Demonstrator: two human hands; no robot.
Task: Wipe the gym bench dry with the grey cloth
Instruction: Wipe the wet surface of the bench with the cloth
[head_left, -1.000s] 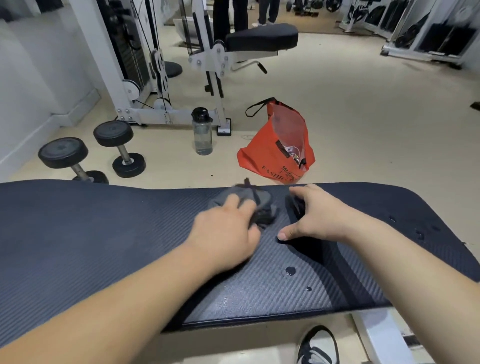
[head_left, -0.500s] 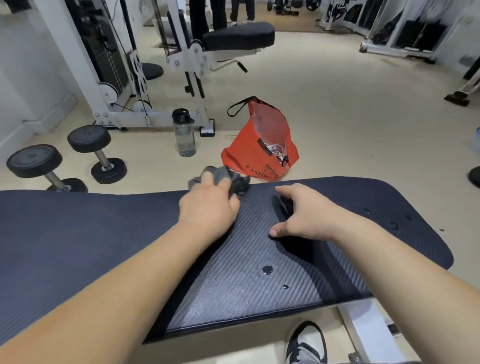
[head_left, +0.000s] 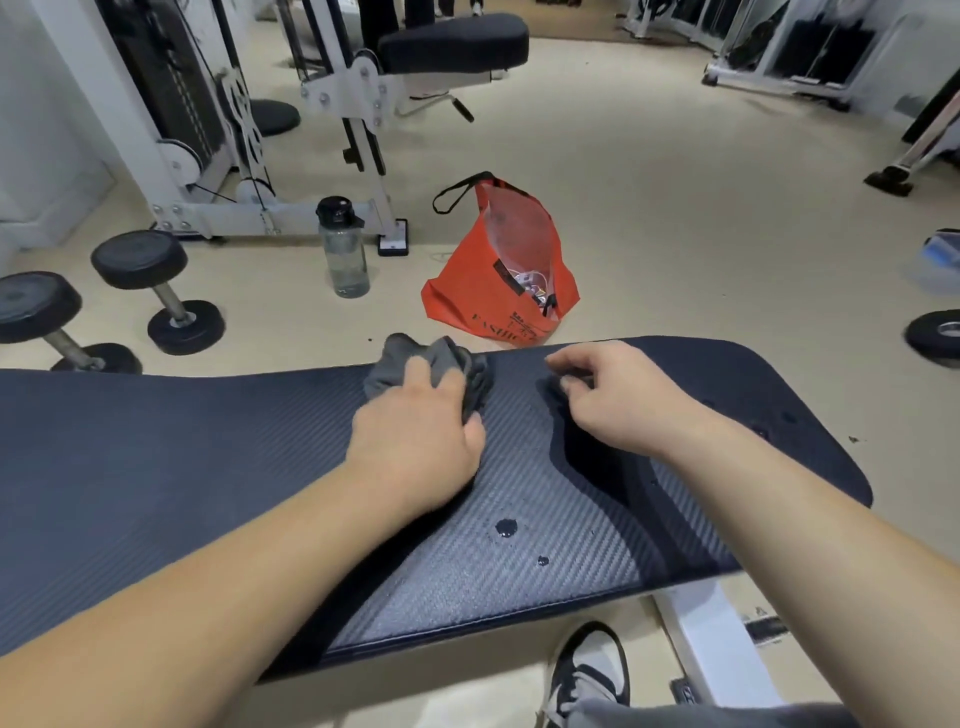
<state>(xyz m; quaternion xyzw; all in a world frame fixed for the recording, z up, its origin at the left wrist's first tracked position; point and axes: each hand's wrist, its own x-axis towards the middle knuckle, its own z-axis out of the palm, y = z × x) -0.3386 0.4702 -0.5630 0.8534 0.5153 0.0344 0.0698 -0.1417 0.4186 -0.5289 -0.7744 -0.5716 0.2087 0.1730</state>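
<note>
The dark textured gym bench (head_left: 156, 467) runs across the whole view. My left hand (head_left: 415, 431) grips the bunched grey cloth (head_left: 400, 358) and holds it down at the bench's far edge, near the middle. My right hand (head_left: 613, 395) is just to the right of it over the pad, fingers loosely curled and holding nothing. Two water drops (head_left: 506, 527) sit on the pad near the front edge, between my forearms. More small drops (head_left: 761, 431) dot the right end.
On the floor beyond the bench stand an orange bag (head_left: 498, 291), a water bottle (head_left: 345, 249) and two dumbbells (head_left: 156, 291). A white weight machine (head_left: 260, 130) is behind them. My shoe (head_left: 587, 670) and the white bench frame (head_left: 711, 639) are below the front edge.
My left hand has pushed the cloth away from me to the bench's far edge. My right hand stays in about the same spot, and its fingers now look slightly raised.
</note>
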